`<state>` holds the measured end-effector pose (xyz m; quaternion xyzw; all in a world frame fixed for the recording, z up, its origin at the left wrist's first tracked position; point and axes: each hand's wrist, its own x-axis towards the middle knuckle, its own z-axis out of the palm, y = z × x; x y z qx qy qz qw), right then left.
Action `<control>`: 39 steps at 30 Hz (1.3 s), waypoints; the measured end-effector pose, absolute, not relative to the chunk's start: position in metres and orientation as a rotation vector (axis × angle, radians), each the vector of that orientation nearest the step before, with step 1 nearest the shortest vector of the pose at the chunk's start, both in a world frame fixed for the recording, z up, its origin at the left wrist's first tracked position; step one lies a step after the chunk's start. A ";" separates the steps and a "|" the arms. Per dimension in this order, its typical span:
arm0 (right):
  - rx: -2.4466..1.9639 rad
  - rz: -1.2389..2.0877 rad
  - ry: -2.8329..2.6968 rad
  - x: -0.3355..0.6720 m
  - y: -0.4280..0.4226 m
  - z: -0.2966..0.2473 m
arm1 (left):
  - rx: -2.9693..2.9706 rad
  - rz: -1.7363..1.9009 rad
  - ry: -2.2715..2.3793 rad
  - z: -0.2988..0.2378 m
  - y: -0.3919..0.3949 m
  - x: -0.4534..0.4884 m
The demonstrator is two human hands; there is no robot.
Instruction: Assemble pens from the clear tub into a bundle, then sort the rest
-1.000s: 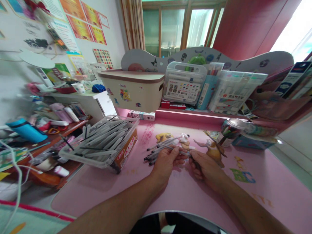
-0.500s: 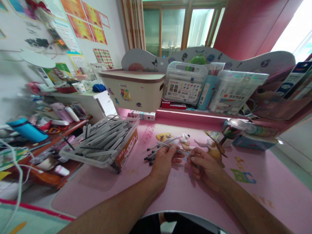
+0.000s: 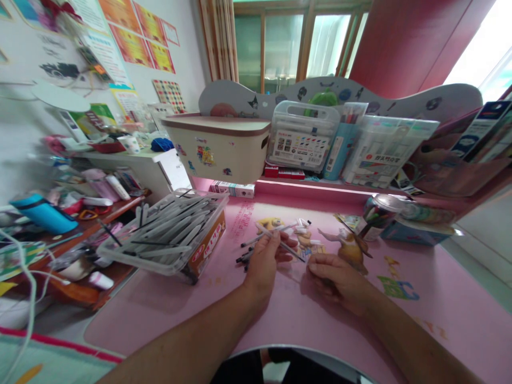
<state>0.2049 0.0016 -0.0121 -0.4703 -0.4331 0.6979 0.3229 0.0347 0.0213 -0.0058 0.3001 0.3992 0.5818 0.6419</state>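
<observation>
My left hand (image 3: 264, 260) pinches a thin white pen (image 3: 280, 242) with a dark tip, held above the pink desk mat (image 3: 304, 314). Just behind it lies a small pile of similar pens (image 3: 267, 238) and a few white caps (image 3: 303, 226). My right hand (image 3: 335, 277) rests on the mat to the right, fingers curled shut; what they hold is hidden. The two hands are apart, and the pen's dark tip points toward the right hand.
A clear plastic tray full of grey pens (image 3: 170, 229) sits at the left on an orange box. A beige storage bin (image 3: 218, 144), marker cases (image 3: 302, 136) and a tin (image 3: 376, 213) line the back shelf. A cluttered side table (image 3: 60, 213) stands left.
The hands were together on one pen; now they have pulled apart. My left hand lifted the pen up and left, and my right hand dropped onto the mat.
</observation>
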 end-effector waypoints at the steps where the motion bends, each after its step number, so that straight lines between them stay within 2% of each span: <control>1: -1.254 1.860 -1.204 0.207 0.001 -0.011 | 0.635 1.314 0.889 -0.005 0.023 0.034; 8: -1.108 2.168 -1.698 0.224 -0.005 0.002 | 0.234 1.251 0.790 0.003 0.033 0.028; 15: -1.120 2.046 -1.535 0.222 -0.005 0.006 | 0.204 1.277 0.754 -0.001 0.036 0.027; 22: -1.140 1.939 -1.324 0.207 -0.002 -0.008 | 0.588 0.937 0.620 -0.006 0.011 0.042; 27: -1.077 1.919 -1.378 0.204 -0.003 -0.011 | 0.575 0.963 0.712 -0.019 0.012 0.048; 31: -1.150 1.737 -1.293 0.200 -0.002 -0.006 | 0.427 1.044 0.674 -0.013 0.016 0.045; 35: -1.110 1.521 -1.163 0.198 0.000 -0.003 | 0.254 0.965 0.645 -0.002 0.014 0.040; 39: -1.165 1.019 -1.327 0.193 -0.006 -0.001 | 0.239 0.827 0.652 -0.004 0.007 0.044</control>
